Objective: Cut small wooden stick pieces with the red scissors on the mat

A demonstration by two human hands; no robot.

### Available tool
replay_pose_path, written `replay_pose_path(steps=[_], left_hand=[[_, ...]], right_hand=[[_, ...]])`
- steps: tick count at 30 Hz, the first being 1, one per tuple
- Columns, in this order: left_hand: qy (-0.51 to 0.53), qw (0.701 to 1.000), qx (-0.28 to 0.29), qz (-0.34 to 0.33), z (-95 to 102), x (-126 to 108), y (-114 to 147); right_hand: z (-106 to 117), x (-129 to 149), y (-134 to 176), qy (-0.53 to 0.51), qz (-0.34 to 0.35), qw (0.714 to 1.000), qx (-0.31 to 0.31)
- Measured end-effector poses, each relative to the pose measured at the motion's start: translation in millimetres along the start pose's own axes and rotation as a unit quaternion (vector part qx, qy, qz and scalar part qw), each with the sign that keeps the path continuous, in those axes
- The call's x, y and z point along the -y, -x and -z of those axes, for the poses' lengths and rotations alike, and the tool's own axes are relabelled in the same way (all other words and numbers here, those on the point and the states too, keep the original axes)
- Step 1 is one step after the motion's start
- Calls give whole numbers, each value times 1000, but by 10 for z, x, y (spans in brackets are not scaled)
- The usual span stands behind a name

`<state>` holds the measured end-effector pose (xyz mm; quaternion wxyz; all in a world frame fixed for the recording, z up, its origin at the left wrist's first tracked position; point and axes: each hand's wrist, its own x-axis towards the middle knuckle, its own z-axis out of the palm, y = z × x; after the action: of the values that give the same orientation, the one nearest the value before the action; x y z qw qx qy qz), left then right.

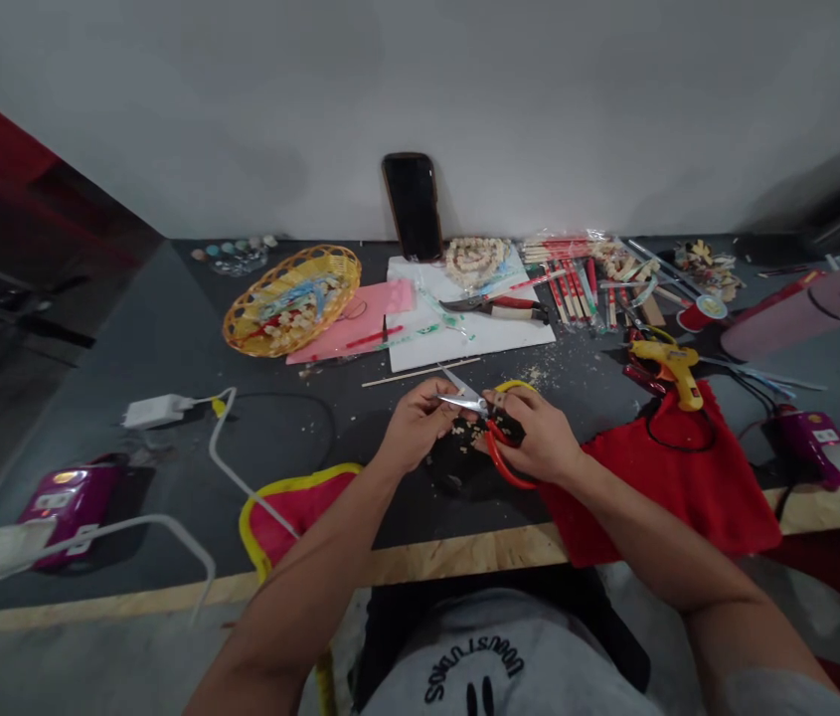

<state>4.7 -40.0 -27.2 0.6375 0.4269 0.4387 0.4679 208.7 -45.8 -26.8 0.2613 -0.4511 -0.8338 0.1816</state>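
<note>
My right hand (539, 433) is closed around the handles of a pair of scissors (511, 465), one loop red and the other yellow. The silver blades point left and stand partly spread. Close by, my left hand (423, 423) has its fingers pinched together at the blades; whatever small thing they hold is too hidden to name. Below both hands lies a dark round piece (456, 467) with small pale bits scattered over it. A thin pale stick (420, 372) rests on the table just beyond the hands.
A yellow woven basket (241, 323) stands back left, near a phone (412, 207) leaning on the wall. Pliers (509, 308) lie on white paper (479, 348). At right are a yellow glue gun (677, 370), red cloth (673, 487) and pink bottle (784, 318). A white cable (222, 452) crosses the left.
</note>
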Motion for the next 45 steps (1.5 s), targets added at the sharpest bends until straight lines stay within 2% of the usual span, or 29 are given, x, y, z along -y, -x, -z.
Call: replay_pose_path(steps=[7, 18, 28, 33, 37, 45], left_hand=[[-2, 1000, 6, 1, 16, 42, -9], [-12, 1000, 11, -13, 45, 94, -4], [46, 999, -17, 10, -77, 13, 38], [56, 998, -35, -2, -72, 8, 30], [46, 998, -27, -13, -27, 44, 12], [38, 998, 11, 52, -20, 28, 21]], right_hand=[[15, 6, -6, -5, 17, 1000, 1], [2, 18, -8, -8, 3, 1000, 12], [-35, -10, 23, -11, 43, 999, -2], [-46, -24, 53, 13, 29, 999, 13], [-23, -11, 22, 35, 0, 999, 23], [15, -20, -19, 55, 29, 998, 0]])
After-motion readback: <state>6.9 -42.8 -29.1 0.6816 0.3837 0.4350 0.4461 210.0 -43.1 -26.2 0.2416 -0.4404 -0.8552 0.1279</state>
